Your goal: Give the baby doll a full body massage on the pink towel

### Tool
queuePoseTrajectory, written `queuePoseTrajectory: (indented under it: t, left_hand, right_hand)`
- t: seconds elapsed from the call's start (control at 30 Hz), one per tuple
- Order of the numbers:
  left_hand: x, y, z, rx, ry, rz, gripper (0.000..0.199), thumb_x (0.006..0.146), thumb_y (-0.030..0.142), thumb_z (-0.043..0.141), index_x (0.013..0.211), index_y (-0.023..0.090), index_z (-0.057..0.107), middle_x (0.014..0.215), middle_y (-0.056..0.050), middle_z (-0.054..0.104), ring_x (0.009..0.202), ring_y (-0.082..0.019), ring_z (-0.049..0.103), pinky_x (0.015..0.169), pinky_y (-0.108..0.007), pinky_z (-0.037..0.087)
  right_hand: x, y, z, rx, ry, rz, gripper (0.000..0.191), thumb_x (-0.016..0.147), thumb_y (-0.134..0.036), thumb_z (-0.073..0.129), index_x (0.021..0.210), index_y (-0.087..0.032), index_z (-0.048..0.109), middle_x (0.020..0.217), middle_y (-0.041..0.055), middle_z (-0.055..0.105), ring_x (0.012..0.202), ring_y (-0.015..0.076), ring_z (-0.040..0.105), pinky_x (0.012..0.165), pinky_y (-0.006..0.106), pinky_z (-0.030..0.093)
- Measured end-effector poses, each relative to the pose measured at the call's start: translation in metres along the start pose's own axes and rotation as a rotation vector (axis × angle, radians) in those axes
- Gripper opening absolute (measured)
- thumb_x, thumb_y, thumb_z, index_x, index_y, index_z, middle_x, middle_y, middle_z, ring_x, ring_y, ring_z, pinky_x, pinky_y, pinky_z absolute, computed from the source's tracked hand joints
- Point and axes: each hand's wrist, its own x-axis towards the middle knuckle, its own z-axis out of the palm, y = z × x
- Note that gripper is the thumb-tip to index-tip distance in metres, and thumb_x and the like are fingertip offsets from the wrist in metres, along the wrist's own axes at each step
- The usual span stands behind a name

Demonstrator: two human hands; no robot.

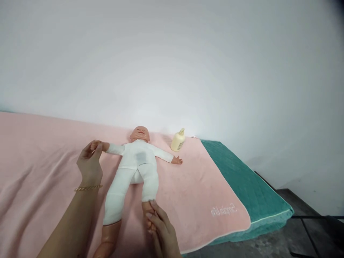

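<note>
A baby doll (138,154) in a white cloth suit lies on its back on a pink blanket (199,186), arms spread and head toward the wall. My left hand (90,159), with a gold bracelet at the wrist, has its fingers closed round the doll's hand at the left of the view. My right hand (162,227) holds the doll's foot on the right side, thumb and fingers about it. The doll's other leg lies loose at the bottom edge. Its other arm rests on the blanket.
A pale yellow pump bottle (177,140) stands on the blanket right of the doll's head. The blanket covers part of a green padded mat (247,182). Behind is a white wall; dark floor and a black metal frame show lower right.
</note>
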Motion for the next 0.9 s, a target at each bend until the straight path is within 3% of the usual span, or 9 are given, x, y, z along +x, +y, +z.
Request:
queuePoseTrajectory:
  t: [0.17, 0.27, 0.43, 0.53, 0.67, 0.8, 0.9]
  left_hand:
    - [0.012, -0.013, -0.015, 0.061, 0.045, -0.096, 0.025, 0.081, 0.041, 0.061, 0.091, 0.021, 0.050, 0.107, -0.006, 0.061, 0.109, -0.024, 0.058, 0.082, -0.039, 0.054]
    - [0.016, -0.017, -0.020, 0.066, 0.077, -0.151, 0.028, 0.079, 0.042, 0.062, 0.085, 0.021, 0.044, 0.095, -0.007, 0.059, 0.101, -0.025, 0.060, 0.072, -0.039, 0.054]
    - [0.016, -0.020, -0.023, 0.028, 0.116, -0.205, 0.031, 0.075, 0.041, 0.066, 0.081, 0.022, 0.043, 0.089, -0.005, 0.059, 0.100, -0.026, 0.060, 0.073, -0.041, 0.053]
    - [0.014, -0.020, -0.020, 0.055, 0.125, -0.144, 0.031, 0.076, 0.044, 0.066, 0.082, 0.021, 0.047, 0.090, -0.005, 0.060, 0.104, -0.029, 0.060, 0.082, -0.046, 0.052]
    - [0.010, -0.015, -0.011, 0.077, 0.147, -0.034, 0.031, 0.075, 0.039, 0.070, 0.092, 0.017, 0.056, 0.104, -0.007, 0.063, 0.111, -0.028, 0.058, 0.098, -0.047, 0.048]
    - [-0.005, -0.002, 0.001, 0.213, 0.040, 0.168, 0.038, 0.077, 0.036, 0.070, 0.108, 0.015, 0.063, 0.113, -0.008, 0.066, 0.109, -0.026, 0.061, 0.099, -0.044, 0.049]
    - [-0.021, 0.011, 0.009, 0.372, -0.064, 0.255, 0.034, 0.075, 0.035, 0.073, 0.105, 0.022, 0.069, 0.110, -0.004, 0.070, 0.106, -0.024, 0.063, 0.099, -0.045, 0.048]
  right_hand:
    - [-0.039, 0.012, 0.013, -0.025, 0.008, 0.033, 0.049, 0.094, -0.026, 0.050, 0.142, -0.037, 0.042, 0.142, 0.0013, 0.051, 0.121, 0.0217, 0.057, 0.093, 0.030, 0.056]
    - [-0.049, 0.015, 0.018, -0.031, 0.017, 0.099, 0.057, 0.094, -0.019, 0.050, 0.147, -0.036, 0.034, 0.135, 0.0021, 0.058, 0.114, 0.0189, 0.062, 0.086, 0.021, 0.058]
    - [-0.054, 0.018, 0.025, 0.011, 0.035, 0.116, 0.054, 0.094, -0.019, 0.052, 0.143, -0.038, 0.041, 0.139, 0.0006, 0.053, 0.116, 0.0210, 0.060, 0.087, 0.022, 0.057]
    - [-0.055, 0.018, 0.027, 0.035, 0.047, 0.144, 0.053, 0.095, -0.018, 0.050, 0.143, -0.036, 0.041, 0.136, 0.0011, 0.057, 0.110, 0.0177, 0.065, 0.082, 0.017, 0.058]
    - [-0.051, 0.017, 0.023, 0.002, 0.061, 0.094, 0.051, 0.092, -0.017, 0.054, 0.139, -0.036, 0.047, 0.140, 0.0006, 0.053, 0.117, 0.0203, 0.061, 0.092, 0.025, 0.055]
    - [-0.032, 0.014, 0.009, -0.004, 0.068, 0.088, 0.046, 0.095, -0.020, 0.048, 0.139, -0.030, 0.047, 0.146, 0.0048, 0.047, 0.123, 0.0199, 0.056, 0.096, 0.026, 0.052]
    - [-0.008, 0.012, -0.006, -0.036, 0.044, 0.064, 0.045, 0.096, -0.018, 0.043, 0.141, -0.026, 0.045, 0.145, 0.0094, 0.047, 0.130, 0.0219, 0.049, 0.103, 0.035, 0.047]
